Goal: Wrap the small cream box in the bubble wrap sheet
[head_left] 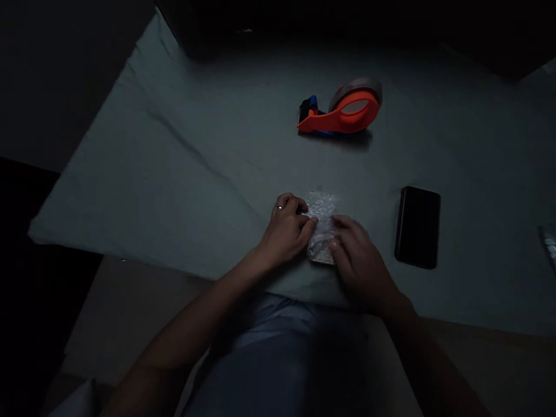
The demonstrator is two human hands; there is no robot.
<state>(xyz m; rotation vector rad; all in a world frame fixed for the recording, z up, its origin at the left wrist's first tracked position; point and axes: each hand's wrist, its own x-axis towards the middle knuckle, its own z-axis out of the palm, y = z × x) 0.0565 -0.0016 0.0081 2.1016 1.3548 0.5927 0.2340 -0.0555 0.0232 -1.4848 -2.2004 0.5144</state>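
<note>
A small flat bundle in clear bubble wrap (322, 207) lies near the front edge of the cloth, between my two hands. My left hand (289, 225), with a ring on one finger, is closed at the bundle's left side, thumb and curled fingers against the plastic. On the opposite side my right hand (357, 250) has its bent fingers and thumb on the bundle's right edge. What the wrap encloses cannot be made out in the dim light.
An orange and blue tape dispenser (341, 116) with a tape roll lies farther back. To the right rests a black, phone-like rectangular object (417, 227). A pale cloth (208, 110) with creases covers the table. Something shiny (551, 245) shows at the right border.
</note>
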